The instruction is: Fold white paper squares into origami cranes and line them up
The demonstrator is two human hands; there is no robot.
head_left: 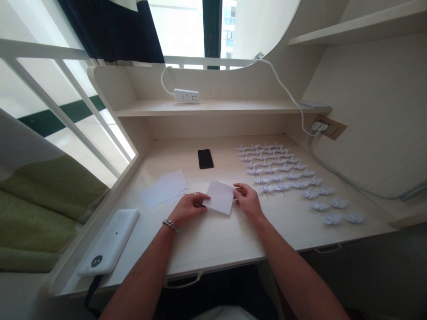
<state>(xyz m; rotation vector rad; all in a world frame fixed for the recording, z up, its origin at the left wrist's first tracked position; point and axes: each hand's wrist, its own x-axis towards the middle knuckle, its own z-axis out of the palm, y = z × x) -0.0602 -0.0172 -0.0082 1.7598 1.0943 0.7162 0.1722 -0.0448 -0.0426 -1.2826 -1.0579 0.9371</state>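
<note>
A white sheet of paper (220,197) is held just above the pale wooden desk (233,240), between both hands. My left hand (188,207), with a ring and a chain bracelet, pinches the sheet's left edge. My right hand (247,200) pinches its right edge. To the left lies a small stack of blank white sheets (164,189). To the right, several folded white paper cranes (283,175) stand in rows across the desk.
A black phone (205,158) lies face down behind the sheet. A white power bank (110,242) rests at the desk's left front edge. A white power strip (186,95) sits on the shelf, its cable running to a wall socket (328,126).
</note>
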